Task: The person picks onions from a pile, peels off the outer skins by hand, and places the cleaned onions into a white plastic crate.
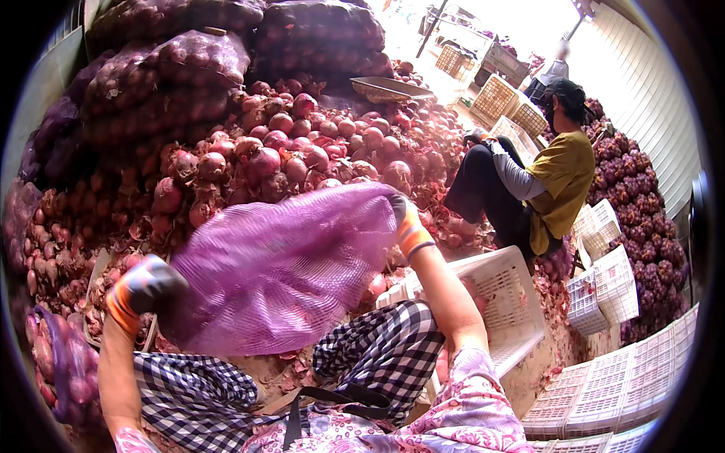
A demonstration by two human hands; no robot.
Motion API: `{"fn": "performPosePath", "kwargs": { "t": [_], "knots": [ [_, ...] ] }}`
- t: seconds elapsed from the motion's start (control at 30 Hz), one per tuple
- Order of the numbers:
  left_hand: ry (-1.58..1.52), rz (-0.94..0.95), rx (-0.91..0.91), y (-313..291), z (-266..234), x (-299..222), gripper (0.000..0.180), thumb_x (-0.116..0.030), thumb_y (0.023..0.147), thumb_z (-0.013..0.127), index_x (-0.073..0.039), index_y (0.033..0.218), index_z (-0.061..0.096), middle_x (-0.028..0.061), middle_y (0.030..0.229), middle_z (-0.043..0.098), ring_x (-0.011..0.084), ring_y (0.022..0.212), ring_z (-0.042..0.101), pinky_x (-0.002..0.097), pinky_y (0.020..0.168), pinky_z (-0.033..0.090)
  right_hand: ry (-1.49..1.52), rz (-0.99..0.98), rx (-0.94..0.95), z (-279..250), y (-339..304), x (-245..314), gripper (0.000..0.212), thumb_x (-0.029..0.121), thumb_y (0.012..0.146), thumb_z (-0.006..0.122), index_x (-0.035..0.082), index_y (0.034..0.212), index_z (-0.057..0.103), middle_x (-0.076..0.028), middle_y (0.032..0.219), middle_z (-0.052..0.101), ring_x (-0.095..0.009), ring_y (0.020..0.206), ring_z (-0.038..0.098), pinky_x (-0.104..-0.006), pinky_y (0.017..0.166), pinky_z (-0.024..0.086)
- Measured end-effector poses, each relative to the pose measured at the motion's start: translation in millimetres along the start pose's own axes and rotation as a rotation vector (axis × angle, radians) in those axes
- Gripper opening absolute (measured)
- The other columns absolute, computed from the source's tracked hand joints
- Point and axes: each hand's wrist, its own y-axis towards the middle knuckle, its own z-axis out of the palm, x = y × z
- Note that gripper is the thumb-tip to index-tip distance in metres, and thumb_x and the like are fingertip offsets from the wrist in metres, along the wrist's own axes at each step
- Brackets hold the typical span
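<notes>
While you sit at the foot of a heap of red onions [264,162], you have an empty-looking purple mesh bag [279,264] spread between your hands, above your checked trousers [385,340] and in front of the heap. Your gloved right hand [408,220] is at the bag's upper right corner, its dark fingers closed on the mesh. Your gloved left hand [155,285] is at the bag's left edge, lower than the right; it is blurred, so you cannot tell how tightly its fingers are curled. Orange cuffs circle both wrists.

Just beside your right forearm, a white plastic crate [513,302] stands tilted. By your left forearm is a filled purple net bag [64,370]. Bulging sacks [321,38] are piled behind the onions, near a shallow metal pan [389,89]. To your right, a co-worker in a mustard top [566,170] sits facing the heap.
</notes>
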Motion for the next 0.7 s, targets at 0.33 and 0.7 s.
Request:
{"fn": "performPosePath", "kwargs": {
  "t": [0.33,0.7],
  "knots": [
    [-1.285,-0.08,-1.014,-26,-90,98,0.016,-0.009,0.08,0.052,0.002,0.09,0.061,0.0096,0.09,0.063,0.018,0.086,0.059,0.0296,0.082,0.047,-0.475,0.384,1.006,175,-40,92,0.029,0.028,0.074,0.068,0.003,0.088,0.061,-0.002,0.079,0.06,-0.011,0.075,0.053,-0.0286,0.064,0.045],
    [-0.321,-0.302,0.785,0,104,-101,0.073,-0.052,0.078,0.054,0.004,0.123,0.038,0.021,0.095,0.061,0.0289,0.088,0.061,0.0386,0.08,0.046,0.327,0.256,-0.677,-50,7,-53,0.024,-0.007,0.073,0.048,-0.002,0.093,0.061,-0.013,0.079,0.062,-0.023,0.066,0.06,-0.033,0.064,0.053]
  ]
}}
